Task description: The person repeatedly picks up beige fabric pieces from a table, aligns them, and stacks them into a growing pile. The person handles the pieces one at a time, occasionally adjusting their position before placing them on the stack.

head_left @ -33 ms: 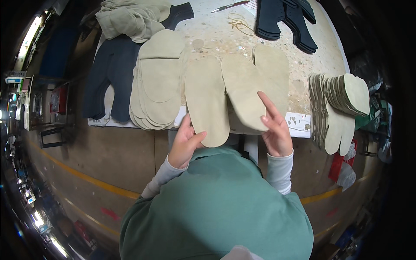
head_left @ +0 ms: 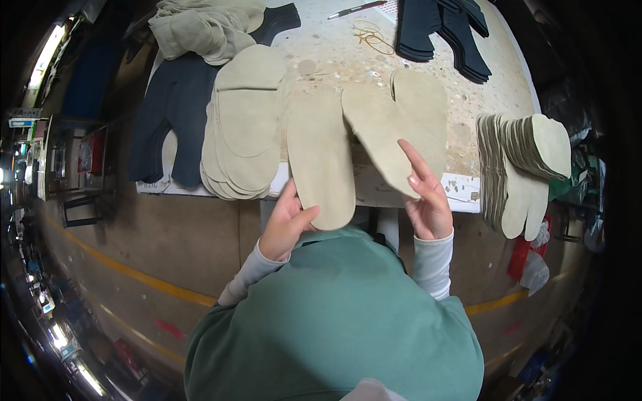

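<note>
A beige, suede-like cut piece with long rounded flaps lies over the front table edge before me. My left hand pinches the lower end of its left flap, thumb on top and fingers underneath. At the right flap, my right hand has the lower edge between thumb and fingers, its index finger stretched out along the surface. That flap is tilted up, with a dark gap between the two. Another beige part with a slit at its top lies flat beyond the right hand. Whether these parts are joined, I cannot tell.
Left of the work lies a stack of beige pieces, beside dark navy cut pieces. A crumpled beige heap is behind. A beige stack overhangs the right edge. Farther back are dark pieces, rubber bands and a pen.
My right hand's fingers have drawn slightly closer together, and the right flap's lower end has shifted and narrowed beneath them. The left flap has lowered slightly toward me.
</note>
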{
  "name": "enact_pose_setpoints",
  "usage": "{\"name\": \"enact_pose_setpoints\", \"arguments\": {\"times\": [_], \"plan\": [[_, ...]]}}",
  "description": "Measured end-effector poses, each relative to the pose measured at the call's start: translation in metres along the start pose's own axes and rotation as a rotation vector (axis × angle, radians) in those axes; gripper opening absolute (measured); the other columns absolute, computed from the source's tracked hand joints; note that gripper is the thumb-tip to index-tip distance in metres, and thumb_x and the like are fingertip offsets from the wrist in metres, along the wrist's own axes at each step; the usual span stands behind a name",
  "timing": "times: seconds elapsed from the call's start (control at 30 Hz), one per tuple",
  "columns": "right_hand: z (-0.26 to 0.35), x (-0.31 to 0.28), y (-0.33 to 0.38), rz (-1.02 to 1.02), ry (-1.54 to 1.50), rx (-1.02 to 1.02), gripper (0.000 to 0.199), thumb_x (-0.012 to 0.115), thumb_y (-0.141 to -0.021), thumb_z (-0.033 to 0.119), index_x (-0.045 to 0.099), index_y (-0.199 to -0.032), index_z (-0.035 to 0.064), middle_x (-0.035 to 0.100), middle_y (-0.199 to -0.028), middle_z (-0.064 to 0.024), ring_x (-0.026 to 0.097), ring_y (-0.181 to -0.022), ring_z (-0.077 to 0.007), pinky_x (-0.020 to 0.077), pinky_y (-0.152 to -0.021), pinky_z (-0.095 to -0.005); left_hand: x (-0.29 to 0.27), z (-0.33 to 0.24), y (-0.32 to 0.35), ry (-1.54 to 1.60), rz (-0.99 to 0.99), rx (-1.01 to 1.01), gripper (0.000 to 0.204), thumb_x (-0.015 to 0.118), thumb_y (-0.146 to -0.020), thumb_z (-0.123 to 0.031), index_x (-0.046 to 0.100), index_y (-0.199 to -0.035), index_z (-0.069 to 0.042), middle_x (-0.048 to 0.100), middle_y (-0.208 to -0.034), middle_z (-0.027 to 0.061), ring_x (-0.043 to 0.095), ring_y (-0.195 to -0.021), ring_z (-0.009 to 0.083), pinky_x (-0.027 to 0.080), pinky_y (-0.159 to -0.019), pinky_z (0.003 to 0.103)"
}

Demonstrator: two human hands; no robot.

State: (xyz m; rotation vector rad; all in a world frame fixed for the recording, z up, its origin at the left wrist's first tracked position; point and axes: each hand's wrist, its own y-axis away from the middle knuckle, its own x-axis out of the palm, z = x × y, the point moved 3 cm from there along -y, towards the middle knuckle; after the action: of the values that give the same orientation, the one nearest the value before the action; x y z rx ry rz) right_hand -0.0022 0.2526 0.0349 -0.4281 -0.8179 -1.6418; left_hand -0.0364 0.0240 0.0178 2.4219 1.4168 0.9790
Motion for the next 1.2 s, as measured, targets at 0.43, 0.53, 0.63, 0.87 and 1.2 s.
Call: {"name": "enact_pose_setpoints", "arguments": {"times": [0.43, 0.53, 0.63, 0.87, 1.2], "plan": [[-0.041, 0.023, -0.006, 0.274, 0.496, 0.060, 0.076, 0.061, -0.086, -0.008, 0.027, -0.152, 0.0050, 0.044, -0.136, -0.0020, 0.045, -0.073, 0.0005, 0.0394, -0.063, -0.0144, 0.007, 0.002, 0.008, -0.007, 0.038, -0.108, 0.058, 0.039, -0.104, -0.019, 0.010, -0.153, -0.008, 0.041, -0.145, 0.0131, 0.056, -0.122, 0.0238, 0.056, -0.091, 0.038], [-0.041, 0.026, 0.000, 0.256, 0.458, 0.103, 0.075, 0.062, -0.086, -0.008, 0.028, -0.152, 0.0049, 0.045, -0.134, -0.0017, 0.044, -0.074, -0.0001, 0.0394, -0.061, -0.0149, 0.006, 0.003, 0.007, 0.009, 0.040, -0.121, 0.059, 0.042, -0.102, -0.016, 0.013, -0.153, -0.008, 0.042, -0.144, 0.0123, 0.056, -0.121, 0.0228, 0.056, -0.090, 0.037], [-0.041, 0.027, 0.010, 0.244, 0.552, 0.117, 0.069, 0.063, -0.086, -0.005, 0.037, -0.149, 0.0066, 0.050, -0.126, -0.0030, 0.045, -0.072, -0.0020, 0.0406, -0.060, -0.0164, 0.005, 0.006, 0.006, 0.025, 0.014, -0.088, 0.059, 0.044, -0.102, -0.014, 0.014, -0.152, -0.008, 0.043, -0.143, 0.0123, 0.058, -0.119, 0.0218, 0.057, -0.087, 0.035], [-0.019, 0.013, -0.007, -0.084, 0.730, -0.115, 0.051, 0.063, -0.087, 0.002, 0.053, -0.137, 0.0084, 0.060, -0.091, -0.0044, 0.051, -0.061, -0.0077, 0.0450, -0.059, -0.0225, 0.005, 0.007, 0.004, -0.047, 0.095, -0.195, 0.059, 0.046, -0.101, -0.016, 0.016, -0.152, -0.008, 0.052, -0.134, 0.0159, 0.066, -0.106, 0.0260, 0.057, -0.083, 0.034], [0.043, 0.029, -0.024, 0.225, 1.313, -0.503, 0.049, 0.051, -0.083, -0.008, 0.057, -0.131, 0.0037, 0.057, -0.128, -0.0153, 0.063, -0.103, -0.0284, 0.0493, -0.084, -0.0310, 0.012, 0.008, -0.003, -0.321, 0.240, -0.166, 0.036, 0.042, -0.104, -0.021, 0.040, -0.136, -0.005, 0.063, -0.121, 0.0159, 0.068, -0.097, 0.0236, 0.055, -0.082, 0.032]]}}
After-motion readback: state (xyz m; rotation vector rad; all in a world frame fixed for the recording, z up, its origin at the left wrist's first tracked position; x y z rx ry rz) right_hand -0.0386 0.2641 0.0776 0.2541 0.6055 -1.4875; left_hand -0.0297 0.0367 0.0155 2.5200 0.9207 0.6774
